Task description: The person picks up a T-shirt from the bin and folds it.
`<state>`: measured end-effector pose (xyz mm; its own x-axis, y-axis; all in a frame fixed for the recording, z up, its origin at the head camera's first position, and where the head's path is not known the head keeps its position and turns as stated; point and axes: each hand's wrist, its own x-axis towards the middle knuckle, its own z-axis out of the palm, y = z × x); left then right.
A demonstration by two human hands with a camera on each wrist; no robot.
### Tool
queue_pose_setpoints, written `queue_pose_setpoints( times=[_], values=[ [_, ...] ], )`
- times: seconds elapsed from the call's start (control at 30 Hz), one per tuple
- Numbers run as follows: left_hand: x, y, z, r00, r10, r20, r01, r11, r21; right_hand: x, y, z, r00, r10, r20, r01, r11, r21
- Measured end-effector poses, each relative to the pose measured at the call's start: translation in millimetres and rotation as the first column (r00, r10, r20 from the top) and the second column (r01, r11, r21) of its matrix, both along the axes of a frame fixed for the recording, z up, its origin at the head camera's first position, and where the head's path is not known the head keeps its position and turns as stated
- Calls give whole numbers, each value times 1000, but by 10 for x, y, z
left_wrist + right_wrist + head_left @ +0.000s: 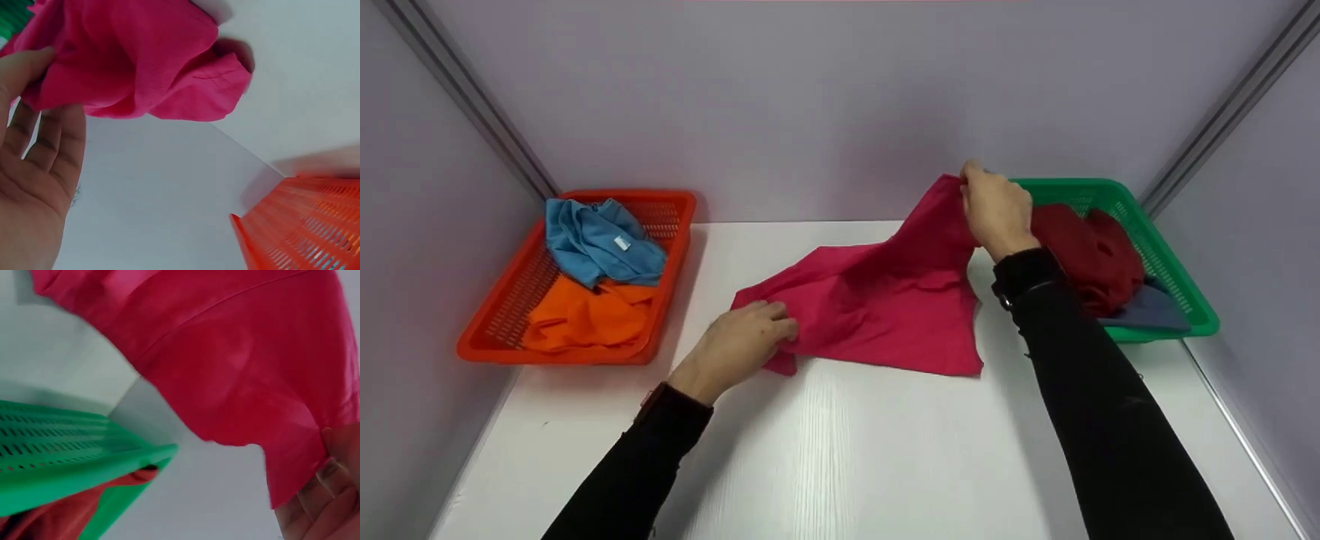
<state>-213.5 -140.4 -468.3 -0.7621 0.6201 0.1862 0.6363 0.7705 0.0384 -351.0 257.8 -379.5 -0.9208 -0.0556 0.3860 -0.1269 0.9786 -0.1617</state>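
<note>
A crimson-pink piece of cloth [877, 307] with a seam line stretches between both hands over the white table. My right hand [997, 206] pinches its upper right corner and holds it raised; in the right wrist view thumb and fingers [337, 495] grip the cloth's edge, and a large panel of it hangs from there. At the lower left end, my left hand [742, 341] holds the cloth between thumb and fingers. Its thumb [34, 62] lies over the fabric in the left wrist view, with the other fingers behind the bunched folds.
To the left stands an orange-red basket [664, 315] with a blue garment [600, 240] and an orange cloth [585, 319] in it. A green basket [1174, 277] at the right, partly behind my right forearm, has dark red [1099, 259] and grey-blue cloth [1151, 307]. Pale walls enclose the table.
</note>
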Motion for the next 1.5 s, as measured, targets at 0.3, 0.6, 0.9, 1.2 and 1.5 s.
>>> queue_pose_setpoints(
  times=[0.3,0.6,0.9,1.2,1.5],
  values=[
    [261,92,-90,988,-153,-5,152,987,-43,-35,-31,-346,997,-21,69,19,999,30],
    [33,65,-67,997,4,-76,-1,999,38,392,-331,-557,982,187,25,-188,980,69],
    [-118,-52,-226,992,87,96,-88,996,6,831,-483,-925,806,419,417,-487,871,65],
    [-187,-98,-242,986,115,123,-118,993,21,858,-404,-1110,811,322,489,-419,903,101],
    [-232,-136,146,987,147,-62,-145,989,25,746,-333,-1110,806,165,568,-259,962,89]
  ],
)
